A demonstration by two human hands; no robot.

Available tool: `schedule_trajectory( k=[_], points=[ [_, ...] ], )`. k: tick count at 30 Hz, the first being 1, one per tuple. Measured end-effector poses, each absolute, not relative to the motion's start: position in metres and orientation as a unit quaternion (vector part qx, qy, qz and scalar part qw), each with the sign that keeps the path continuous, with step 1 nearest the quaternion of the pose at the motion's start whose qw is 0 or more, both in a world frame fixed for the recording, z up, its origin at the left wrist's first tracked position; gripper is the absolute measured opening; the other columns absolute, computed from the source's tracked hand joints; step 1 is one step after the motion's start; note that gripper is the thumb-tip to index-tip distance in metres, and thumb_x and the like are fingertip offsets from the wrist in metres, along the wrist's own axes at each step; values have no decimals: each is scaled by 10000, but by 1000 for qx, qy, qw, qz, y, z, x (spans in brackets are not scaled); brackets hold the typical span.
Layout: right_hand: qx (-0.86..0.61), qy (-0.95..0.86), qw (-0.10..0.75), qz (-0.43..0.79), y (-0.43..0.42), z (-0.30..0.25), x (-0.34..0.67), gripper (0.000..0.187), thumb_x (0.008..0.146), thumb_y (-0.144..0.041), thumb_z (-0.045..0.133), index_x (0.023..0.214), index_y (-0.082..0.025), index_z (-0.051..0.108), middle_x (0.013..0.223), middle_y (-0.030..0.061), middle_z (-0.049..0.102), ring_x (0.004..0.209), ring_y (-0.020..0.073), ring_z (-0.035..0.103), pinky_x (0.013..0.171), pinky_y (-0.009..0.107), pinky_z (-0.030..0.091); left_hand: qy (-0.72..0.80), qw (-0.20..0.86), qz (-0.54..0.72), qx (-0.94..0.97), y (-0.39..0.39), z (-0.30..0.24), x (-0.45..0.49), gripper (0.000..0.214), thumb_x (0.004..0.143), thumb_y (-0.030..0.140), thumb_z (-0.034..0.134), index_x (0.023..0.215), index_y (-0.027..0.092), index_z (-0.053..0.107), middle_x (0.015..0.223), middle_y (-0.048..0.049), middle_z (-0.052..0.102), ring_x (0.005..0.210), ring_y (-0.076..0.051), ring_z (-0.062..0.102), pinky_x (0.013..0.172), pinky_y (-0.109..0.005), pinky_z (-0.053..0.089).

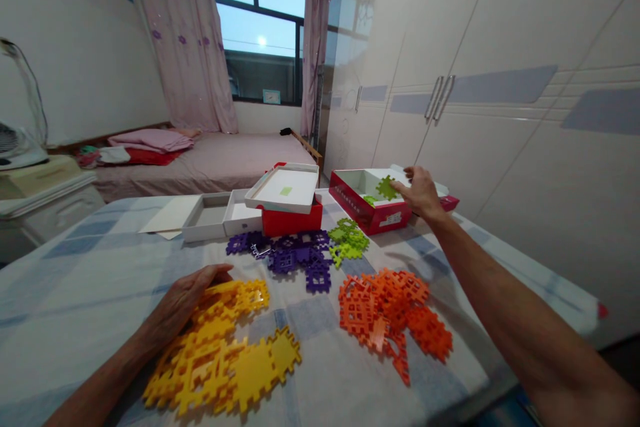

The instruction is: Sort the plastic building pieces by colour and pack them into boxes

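Observation:
My right hand (419,191) pinches a green toothed plastic building piece (387,187) above the red box (359,208) at the right. Another green piece (369,200) shows inside that box. My left hand (193,287) lies along the upper left edge of the yellow building pieces (255,370), its fingers stretched out and partly hidden from view. A small heap of green pieces (349,241) is on the cloth in front of the red box. Purple pieces (295,257) lie beside it, and orange pieces (383,307) are piled nearer, toward my right forearm.
A white tray-like lid (285,188) sits tilted on a second red box (293,219). Left of it stand an open pale box (206,217) and a flat cream sheet (170,215). The checked tablecloth (75,293) covers the table; a bed (240,160) and wardrobe (500,80) stand beyond.

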State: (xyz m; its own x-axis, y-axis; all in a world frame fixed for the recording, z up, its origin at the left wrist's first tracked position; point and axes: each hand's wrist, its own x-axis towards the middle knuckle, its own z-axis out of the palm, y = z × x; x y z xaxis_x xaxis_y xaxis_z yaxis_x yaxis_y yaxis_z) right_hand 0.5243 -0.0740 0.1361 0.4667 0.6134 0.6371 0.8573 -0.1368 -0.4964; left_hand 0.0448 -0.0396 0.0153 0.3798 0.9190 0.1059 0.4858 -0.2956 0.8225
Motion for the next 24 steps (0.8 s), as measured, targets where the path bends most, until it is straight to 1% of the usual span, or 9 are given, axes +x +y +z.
schedule_trajectory(
  k=[2, 4, 6, 8, 10, 13, 15, 18, 24],
  points=[
    [-734, -514, 400, -192, -69, 134, 513, 457, 742, -297, 600, 1154, -113, 526, 1142, 179, 565, 1014, 278, 554, 877, 425, 441, 470, 365, 300, 746, -41, 16, 46, 592, 842, 653, 326, 1072, 229, 669, 1003, -51, 716, 948, -243, 659, 919, -335, 479],
    [-702, -613, 342, -122, -69, 118, 495, 472, 794, -309, 563, 1221, -116, 507, 1170, 171, 564, 1016, 258, 570, 898, 407, 446, 471, 373, 297, 742, -41, 17, 46, 584, 841, 649, 337, 1074, 230, 669, 1004, -51, 716, 937, -241, 661, 904, -333, 487],
    [-653, -717, 245, -17, -72, 94, 475, 550, 799, -395, 582, 1291, -169, 482, 1265, 150, 533, 1118, 265, 536, 941, 420, 431, 471, 379, 292, 741, -41, 17, 45, 573, 846, 641, 340, 1096, 235, 659, 1020, -48, 711, 938, -234, 660, 895, -324, 490],
    [-630, -762, 144, 45, -72, 72, 458, 744, 724, -509, 654, 1374, -237, 415, 1427, 136, 401, 1289, 316, 388, 1001, 504, 367, 472, 383, 290, 739, -42, 17, 45, 574, 848, 642, 338, 1108, 237, 649, 1030, -47, 707, 940, -231, 657, 886, -318, 492],
    [-644, -757, 79, 74, -69, 57, 447, 931, 636, -585, 703, 1431, -269, 335, 1518, 133, 248, 1370, 365, 237, 1019, 595, 299, 475, 387, 290, 735, -42, 17, 45, 578, 845, 649, 334, 1102, 235, 645, 1025, -46, 706, 933, -231, 658, 872, -314, 497],
    [-673, -728, 55, 118, -60, 47, 446, 1037, 590, -629, 712, 1459, -255, 286, 1543, 146, 164, 1393, 388, 157, 1042, 620, 246, 480, 391, 289, 731, -44, 19, 46, 574, 849, 648, 330, 1100, 236, 640, 1026, -42, 704, 926, -229, 658, 857, -309, 501],
    [-663, -730, 64, 150, -55, 45, 450, 1010, 596, -629, 709, 1444, -231, 330, 1532, 154, 194, 1394, 371, 172, 1079, 569, 233, 476, 387, 289, 735, -44, 19, 46, 573, 851, 645, 327, 1102, 236, 640, 1025, -41, 704, 933, -231, 656, 866, -312, 496],
    [-630, -756, 81, 161, -54, 42, 460, 864, 614, -576, 725, 1346, -192, 474, 1483, 159, 293, 1372, 333, 249, 1100, 480, 251, 471, 376, 288, 744, -42, 19, 45, 564, 853, 636, 333, 1092, 235, 650, 1005, -36, 709, 934, -227, 655, 899, -310, 479],
    [-606, -782, 122, 85, -63, 36, 471, 475, 638, -227, 717, 1097, -180, 608, 1201, 113, 535, 1155, 262, 480, 978, 413, 390, 467, 381, 292, 743, -41, 16, 44, 556, 850, 626, 347, 1087, 230, 657, 996, -37, 716, 921, -224, 660, 890, -301, 483]
  ],
)
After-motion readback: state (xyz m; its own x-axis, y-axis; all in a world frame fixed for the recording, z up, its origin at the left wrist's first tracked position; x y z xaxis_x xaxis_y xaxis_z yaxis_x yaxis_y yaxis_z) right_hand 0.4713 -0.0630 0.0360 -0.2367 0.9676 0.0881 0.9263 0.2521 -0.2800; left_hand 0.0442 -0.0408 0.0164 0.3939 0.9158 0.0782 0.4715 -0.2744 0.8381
